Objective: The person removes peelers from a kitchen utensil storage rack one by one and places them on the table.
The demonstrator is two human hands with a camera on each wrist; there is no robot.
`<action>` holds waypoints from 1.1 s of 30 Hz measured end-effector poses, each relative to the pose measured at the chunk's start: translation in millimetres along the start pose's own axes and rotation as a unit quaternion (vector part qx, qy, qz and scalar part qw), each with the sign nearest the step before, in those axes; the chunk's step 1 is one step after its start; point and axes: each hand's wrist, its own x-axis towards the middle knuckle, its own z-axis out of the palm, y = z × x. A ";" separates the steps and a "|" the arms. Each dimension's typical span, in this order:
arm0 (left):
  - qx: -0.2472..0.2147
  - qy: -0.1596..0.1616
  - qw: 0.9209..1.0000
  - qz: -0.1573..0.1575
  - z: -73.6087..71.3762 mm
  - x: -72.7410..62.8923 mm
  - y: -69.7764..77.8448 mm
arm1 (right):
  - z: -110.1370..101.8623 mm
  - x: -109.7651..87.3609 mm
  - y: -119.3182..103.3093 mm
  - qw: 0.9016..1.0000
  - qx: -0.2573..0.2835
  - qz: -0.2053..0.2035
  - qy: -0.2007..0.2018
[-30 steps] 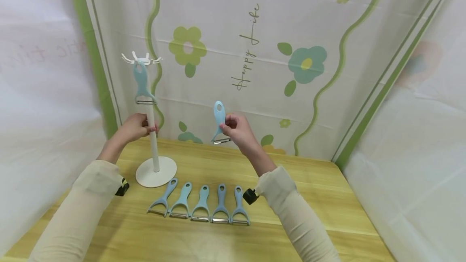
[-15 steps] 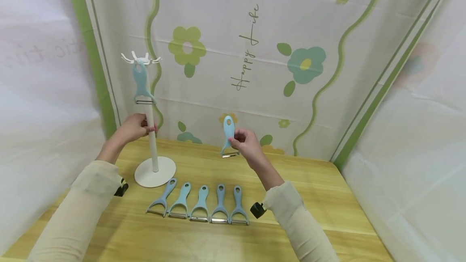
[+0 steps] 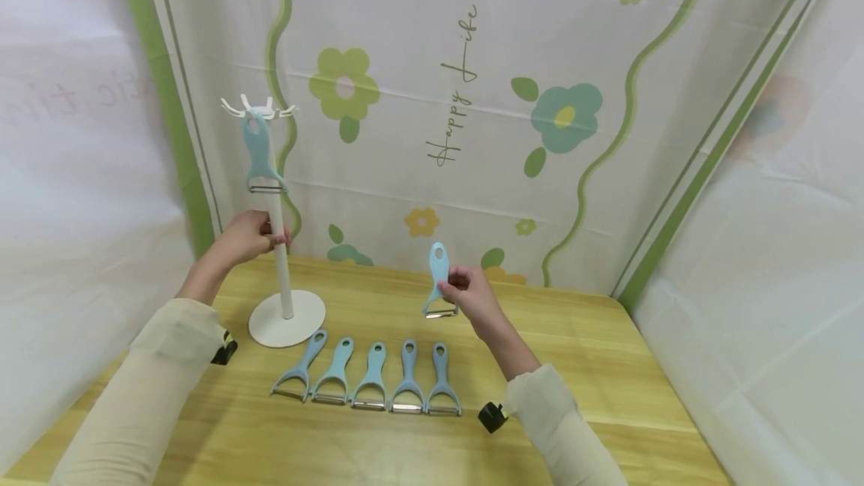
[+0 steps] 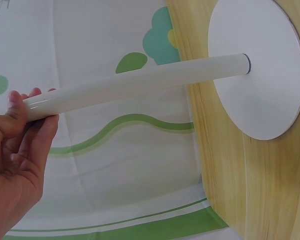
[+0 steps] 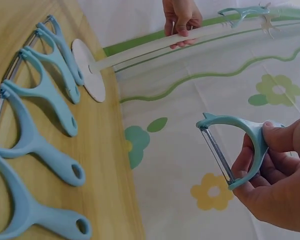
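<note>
My left hand (image 3: 251, 235) grips the white pole of a hook stand (image 3: 282, 276) about halfway up; the left wrist view shows thumb and fingers round the pole (image 4: 135, 82). One light blue peeler (image 3: 258, 148) hangs by its handle hole from the hooks at the top of the stand. My right hand (image 3: 475, 295) holds another light blue peeler (image 3: 439, 265) upright, handle up and blade down, above the back of the table. In the right wrist view thumb and fingers pinch this held peeler (image 5: 250, 130) near where its fork joins the handle.
Several blue peelers (image 3: 375, 377) lie in a row on the wooden table (image 3: 574, 396), handles pointing to the back. The stand's round white base (image 3: 270, 325) is left of and behind the row. A printed curtain (image 3: 405, 36) closes off the back and sides.
My right hand has moved down and to the right, away from the stand, carrying its peeler. My left hand stays on the pole, and the hanging peeler stays on its hook.
</note>
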 end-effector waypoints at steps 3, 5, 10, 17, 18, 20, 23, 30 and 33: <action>-0.005 0.000 1.000 0.003 -0.3 0.2 -0.2 | -3.9 -4.6 8.5 1.000 0.000 0.009 0.006; -0.007 0.001 1.000 0.006 -0.6 0.5 -0.1 | -7.3 -8.3 13.9 1.000 -0.001 0.017 0.011; -0.012 0.002 1.000 0.006 -0.2 1.7 -1.7 | -15.8 -19.1 26.8 0.999 -0.004 0.042 0.011; -0.010 0.002 1.000 0.001 0.6 2.1 -1.6 | -25.4 -32.1 47.1 0.997 -0.006 0.071 0.015; -0.010 0.001 1.000 0.000 0.5 2.0 -1.3 | -26.5 -34.2 49.1 0.997 -0.007 0.075 0.017; -0.013 0.000 1.000 -0.002 0.6 1.5 -1.3 | -28.3 -38.5 53.1 0.996 -0.007 0.083 0.019; -0.014 -0.002 1.000 -0.001 0.3 1.0 -2.3 | -31.1 -43.4 59.0 0.995 -0.010 0.093 0.021; -0.013 -0.001 1.000 -0.003 -0.2 2.1 -4.6 | -38.5 -53.7 72.6 0.994 -0.023 0.107 0.019; -0.012 -0.002 1.000 -0.004 -0.3 3.2 -4.8 | -42.2 -58.8 78.9 0.992 -0.030 0.118 0.018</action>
